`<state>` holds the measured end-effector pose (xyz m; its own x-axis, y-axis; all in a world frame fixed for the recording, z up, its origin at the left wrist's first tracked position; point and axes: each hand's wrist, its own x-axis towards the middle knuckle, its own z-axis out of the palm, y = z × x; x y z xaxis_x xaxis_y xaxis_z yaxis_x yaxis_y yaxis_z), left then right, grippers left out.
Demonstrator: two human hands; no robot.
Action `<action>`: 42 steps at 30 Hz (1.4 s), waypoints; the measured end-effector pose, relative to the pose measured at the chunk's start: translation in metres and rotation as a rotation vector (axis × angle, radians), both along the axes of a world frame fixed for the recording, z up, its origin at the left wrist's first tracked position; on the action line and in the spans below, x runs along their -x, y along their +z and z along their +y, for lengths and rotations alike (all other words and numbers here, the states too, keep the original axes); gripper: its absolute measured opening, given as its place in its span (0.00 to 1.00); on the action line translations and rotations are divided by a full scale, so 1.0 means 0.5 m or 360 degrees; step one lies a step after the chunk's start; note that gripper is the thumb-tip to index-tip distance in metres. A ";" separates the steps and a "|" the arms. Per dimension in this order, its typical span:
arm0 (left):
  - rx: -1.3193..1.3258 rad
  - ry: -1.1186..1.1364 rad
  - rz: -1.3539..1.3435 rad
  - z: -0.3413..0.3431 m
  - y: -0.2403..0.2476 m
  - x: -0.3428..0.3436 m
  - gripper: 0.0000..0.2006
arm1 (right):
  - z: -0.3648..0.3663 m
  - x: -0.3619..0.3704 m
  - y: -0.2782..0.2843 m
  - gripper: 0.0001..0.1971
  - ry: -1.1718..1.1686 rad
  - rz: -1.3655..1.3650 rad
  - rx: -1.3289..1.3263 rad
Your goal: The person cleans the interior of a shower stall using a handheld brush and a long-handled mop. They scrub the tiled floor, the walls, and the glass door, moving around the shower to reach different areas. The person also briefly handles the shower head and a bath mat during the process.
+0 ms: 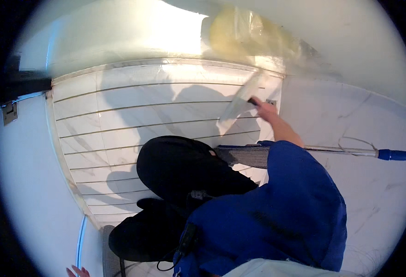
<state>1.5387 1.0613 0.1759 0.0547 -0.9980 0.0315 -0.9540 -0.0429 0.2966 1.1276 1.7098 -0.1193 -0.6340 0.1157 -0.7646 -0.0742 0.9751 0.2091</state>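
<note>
Scraping is the step judged to be in hand: a flat pale blade, seemingly a scraper (240, 104), is gripped at its dark handle end by the right hand (264, 111), whose fingers are closed round that handle; the arm reaches out from a blue sleeve (295, 194) toward the one o'clock part of the view. The scraper is found just above the middle of the view, laid against the white marbled floor tiles (133, 111); its long axis runs from the hand at the two o'clock end down to the broad edge at the eight o'clock end, so the working edge is pointed toward eight o'clock, though motion blur leaves the exact edge uncertain. For the step to be done well, the blade would best be kept low and flat to the tile, pressure held even, and strokes run along the long axis rather than across the grout lines. Only fingertips of the left hand (77, 271) are seen at the lower rim, at seven o'clock; whether they are spread cannot be told. A long-handled tool with a blue grip (392, 155) lies across the floor at three o'clock; a plastic-wrapped yellowish bundle (249, 34) is seen at twelve o'clock.
</note>
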 end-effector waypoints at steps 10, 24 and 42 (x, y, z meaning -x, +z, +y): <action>-0.0345 -0.0514 0.0542 0.169 -0.060 0.247 0.17 | -0.375 -0.078 -0.125 0.11 -0.1189 0.0235 0.1126; -0.0753 -0.0460 0.0748 0.289 -0.108 0.130 0.09 | -1.082 -0.518 -0.067 0.20 0.1053 -0.0306 0.1276; -0.0246 0.1150 0.1247 0.347 -0.132 0.086 0.06 | -1.347 -0.655 0.047 0.03 0.0390 -0.1063 0.1027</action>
<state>1.4957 1.2347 0.1101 0.5830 -0.7116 -0.3921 -0.2346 -0.6095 0.7573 1.4550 1.0365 -0.0959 0.0052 -0.5319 -0.8468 -0.2005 0.8290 -0.5220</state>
